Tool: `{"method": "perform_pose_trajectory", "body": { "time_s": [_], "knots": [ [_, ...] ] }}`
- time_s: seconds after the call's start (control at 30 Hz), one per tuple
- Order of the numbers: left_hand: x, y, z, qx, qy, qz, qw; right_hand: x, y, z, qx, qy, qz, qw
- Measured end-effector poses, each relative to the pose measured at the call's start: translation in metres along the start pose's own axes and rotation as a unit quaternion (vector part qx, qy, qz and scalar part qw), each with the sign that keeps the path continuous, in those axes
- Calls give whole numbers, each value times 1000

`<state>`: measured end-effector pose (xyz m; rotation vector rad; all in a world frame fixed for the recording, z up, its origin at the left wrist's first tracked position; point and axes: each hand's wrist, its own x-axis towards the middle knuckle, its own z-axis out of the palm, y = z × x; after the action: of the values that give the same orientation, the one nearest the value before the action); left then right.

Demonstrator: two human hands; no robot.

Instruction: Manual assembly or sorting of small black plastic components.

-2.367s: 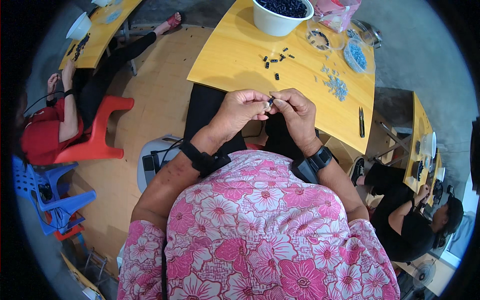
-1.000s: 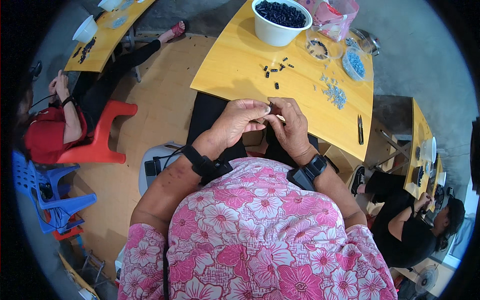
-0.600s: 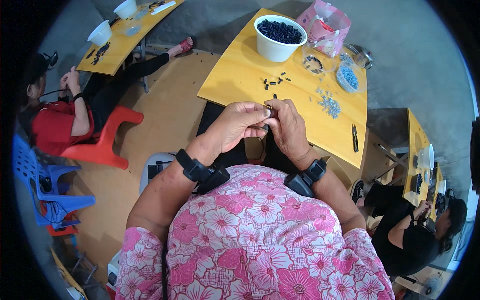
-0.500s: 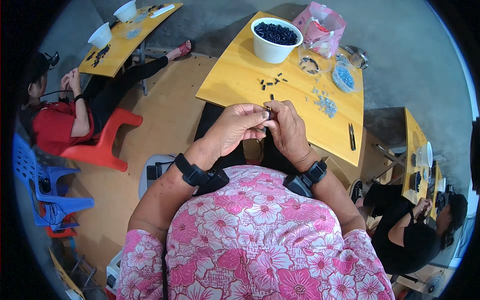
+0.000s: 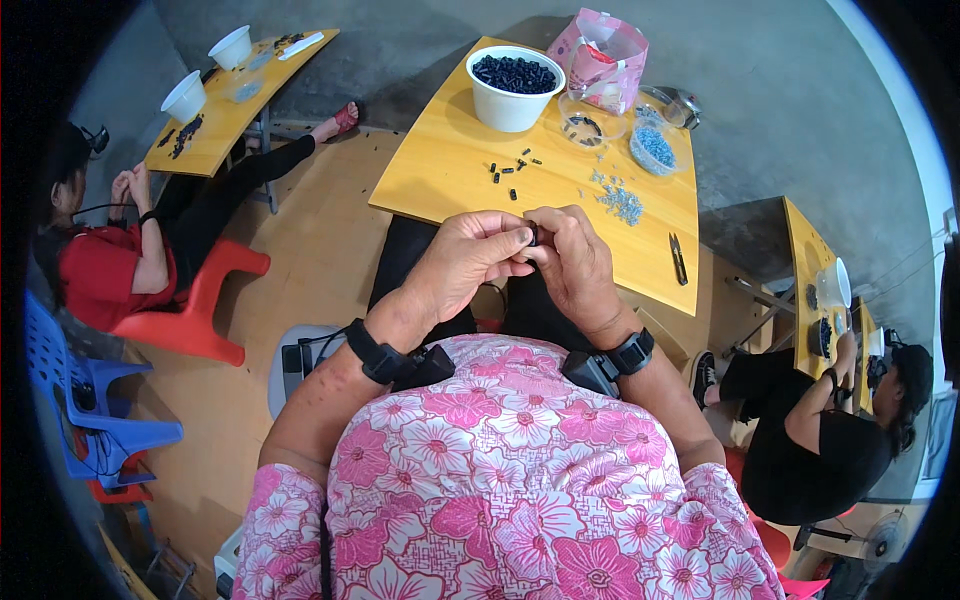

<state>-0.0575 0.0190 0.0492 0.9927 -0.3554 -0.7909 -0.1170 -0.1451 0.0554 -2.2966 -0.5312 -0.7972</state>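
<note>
My left hand (image 5: 465,258) and my right hand (image 5: 575,265) meet just off the near edge of the yellow table (image 5: 425,185). Both are closed at the fingertips on one small black plastic part (image 5: 532,236), mostly covered by the fingers. Beyond them on the tabletop lie several loose black parts (image 5: 513,194). To their right is a scattered heap of tiny silvery-clear pieces (image 5: 622,206). A white bowl (image 5: 508,110) full of black parts stands farther back.
Thread snips (image 5: 678,260) lie near the table's right edge. A clear tub (image 5: 655,150) of bluish pieces, a round clear container (image 5: 583,130) and a pink bag (image 5: 600,65) stand at the back. People sit at other tables, left (image 5: 110,255) and right (image 5: 820,440).
The table and its things have shifted left and slightly down in the picture. My hands stay together on the black part. The person at the right has moved an arm toward their table.
</note>
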Motion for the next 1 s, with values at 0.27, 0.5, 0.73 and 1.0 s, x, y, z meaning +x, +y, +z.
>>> {"method": "perform_pose_trajectory", "body": {
  "time_s": [0.27, 0.5, 0.73, 1.0],
  "knots": [
    [-2, 1, -3, 14, 0, -1, 1000, -2, -1, -5, 66, 3, 48, 997],
    [-6, 3, -5, 13, -1, -7, 1000, 1, -4, -5, 83, 0, 61, 995],
    [-9, 5, -7, 11, -10, -10, 1000, 7, -4, -11, 194, -15, 136, 971],
    [-10, 3, -9, 43, -12, -19, 999, 13, -1, -16, 187, -51, 140, 971]
  ]
}}
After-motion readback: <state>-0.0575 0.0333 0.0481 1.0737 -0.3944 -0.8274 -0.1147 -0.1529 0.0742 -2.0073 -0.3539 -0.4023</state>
